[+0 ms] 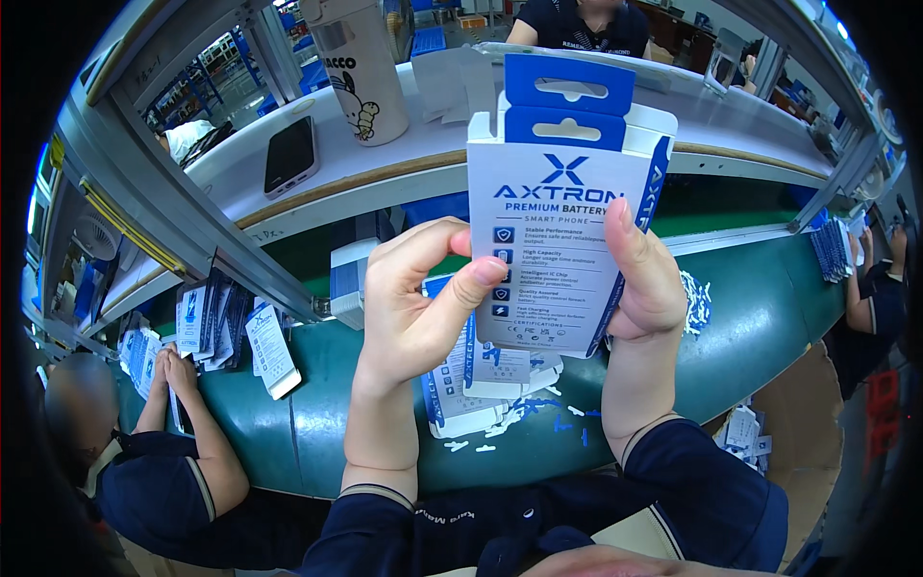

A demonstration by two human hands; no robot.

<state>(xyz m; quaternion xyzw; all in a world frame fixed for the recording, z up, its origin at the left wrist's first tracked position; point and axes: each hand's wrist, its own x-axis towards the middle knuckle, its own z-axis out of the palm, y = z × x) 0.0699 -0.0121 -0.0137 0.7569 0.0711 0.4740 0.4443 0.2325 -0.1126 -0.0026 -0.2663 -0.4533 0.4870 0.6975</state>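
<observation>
Between the two hands, the white-and-blue carton (562, 231) stands upright; left hand (413, 298) and right hand (644, 279) pinch its lower edges equally.

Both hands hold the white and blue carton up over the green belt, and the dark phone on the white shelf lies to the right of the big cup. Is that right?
Not quite. In the head view the phone lies to the left of the cup, not the right. The rest holds: the left hand and right hand hold the white and blue carton up over the green belt, and the phone lies on the white shelf.
</observation>
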